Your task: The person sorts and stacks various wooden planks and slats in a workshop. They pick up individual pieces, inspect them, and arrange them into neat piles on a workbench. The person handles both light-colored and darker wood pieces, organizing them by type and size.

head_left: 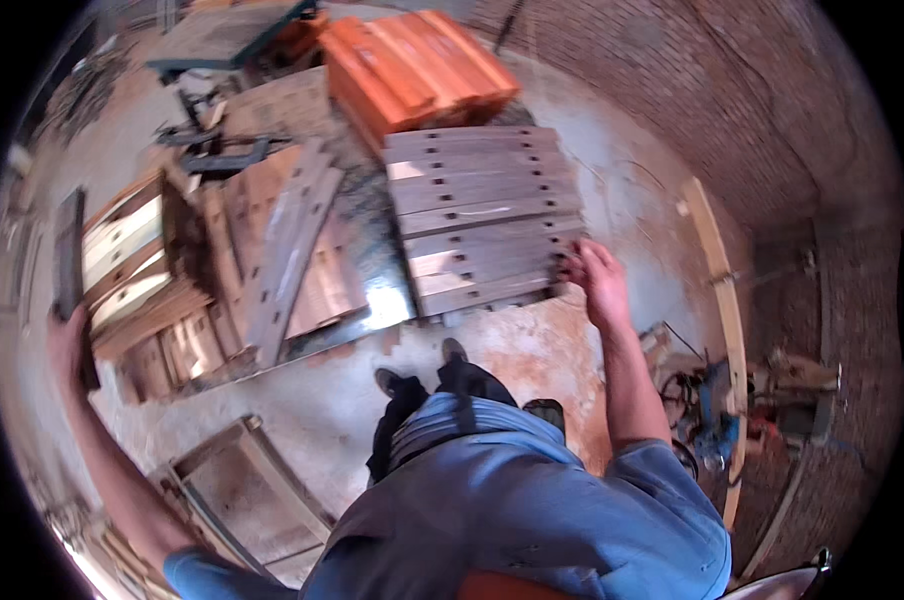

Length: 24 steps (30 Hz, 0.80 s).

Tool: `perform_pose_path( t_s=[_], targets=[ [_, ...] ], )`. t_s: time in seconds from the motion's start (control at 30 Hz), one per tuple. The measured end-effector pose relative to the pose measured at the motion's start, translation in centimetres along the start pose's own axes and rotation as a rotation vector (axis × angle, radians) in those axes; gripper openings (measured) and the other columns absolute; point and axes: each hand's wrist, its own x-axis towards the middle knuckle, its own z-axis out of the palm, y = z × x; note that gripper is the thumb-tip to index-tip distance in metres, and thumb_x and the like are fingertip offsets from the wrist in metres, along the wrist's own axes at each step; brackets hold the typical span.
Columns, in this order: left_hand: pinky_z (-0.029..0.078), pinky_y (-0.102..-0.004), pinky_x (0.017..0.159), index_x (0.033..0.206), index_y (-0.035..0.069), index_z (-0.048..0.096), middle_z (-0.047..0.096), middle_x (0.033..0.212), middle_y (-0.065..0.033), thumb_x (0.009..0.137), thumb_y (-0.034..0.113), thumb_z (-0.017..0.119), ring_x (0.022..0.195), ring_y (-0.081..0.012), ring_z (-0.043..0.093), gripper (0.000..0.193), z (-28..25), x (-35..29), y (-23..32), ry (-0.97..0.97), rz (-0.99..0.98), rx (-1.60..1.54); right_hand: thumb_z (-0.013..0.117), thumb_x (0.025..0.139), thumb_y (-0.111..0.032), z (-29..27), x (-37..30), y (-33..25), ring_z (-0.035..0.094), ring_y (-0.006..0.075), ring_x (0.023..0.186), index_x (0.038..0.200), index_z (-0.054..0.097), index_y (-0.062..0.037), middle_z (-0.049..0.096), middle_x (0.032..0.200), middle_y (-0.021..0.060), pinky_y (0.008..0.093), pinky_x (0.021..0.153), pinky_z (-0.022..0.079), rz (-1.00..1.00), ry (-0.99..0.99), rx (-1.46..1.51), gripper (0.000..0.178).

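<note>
At the far left, my left hand (69, 348) is closed round the lower end of a dark wooden slat (68, 250), held upright beside a stack of wooden pieces. My right hand (602, 285) is at the right edge of a row of brown wooden slats (482, 215), its fingers curled in. Whether those fingers grip anything is hidden by blur. The slats lie side by side, with small dark square holes near both ends. Two loose slats (294, 260) with similar holes lie slanted across flat boards (327, 285) left of the row.
Orange wooden beams (417, 65) are stacked behind the slats. Light and brown blocks (127, 255) pile up at the table's left. A wooden frame panel (257, 490) lies low at left. On the right, a long plank (727, 320) stands near a brick wall (772, 100) and a blue tool (715, 435).
</note>
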Motion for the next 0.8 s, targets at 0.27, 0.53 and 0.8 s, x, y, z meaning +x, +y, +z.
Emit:
perform_pose_path(
  t_s=[0.27,0.53,0.8],
  targets=[
    [0.037,-0.0367,0.105,0.138,0.001,0.046,0.054,0.135,-0.0176,0.092,0.043,0.057,0.126,-0.0284,0.05,0.063,4.6,-4.0,9.6,0.313,0.261,0.149,0.059,0.091,-0.026,-2.8,6.8,1.2,0.064,0.0261,0.086,0.114,0.062,0.0046,0.066,0.098,0.0169,0.0342,0.078,0.05,-0.31,0.169,-0.578,0.038],
    [0.043,-0.0416,0.101,0.127,0.001,0.056,0.061,0.123,-0.0214,0.092,0.038,0.055,0.117,-0.0338,0.057,0.051,27.4,-20.3,29.9,-0.439,0.169,-0.157,0.057,0.09,-0.03,-3.6,13.2,2.1,0.062,0.036,0.095,0.108,0.063,0.0029,0.065,0.099,0.024,0.0393,0.085,0.047,-0.326,-0.048,-0.676,0.038],
    [0.041,-0.0436,0.099,0.119,-0.006,0.059,0.058,0.118,-0.0284,0.092,0.037,0.051,0.113,-0.0409,0.055,0.052,34.1,-22.6,33.9,-0.245,0.116,-0.249,0.058,0.096,-0.03,-7.3,16.2,6.1,0.047,0.0082,0.071,0.114,0.061,0.0071,0.055,0.08,-0.0007,0.0246,0.063,0.04,-0.261,-0.175,-0.607,0.042]
  ],
)
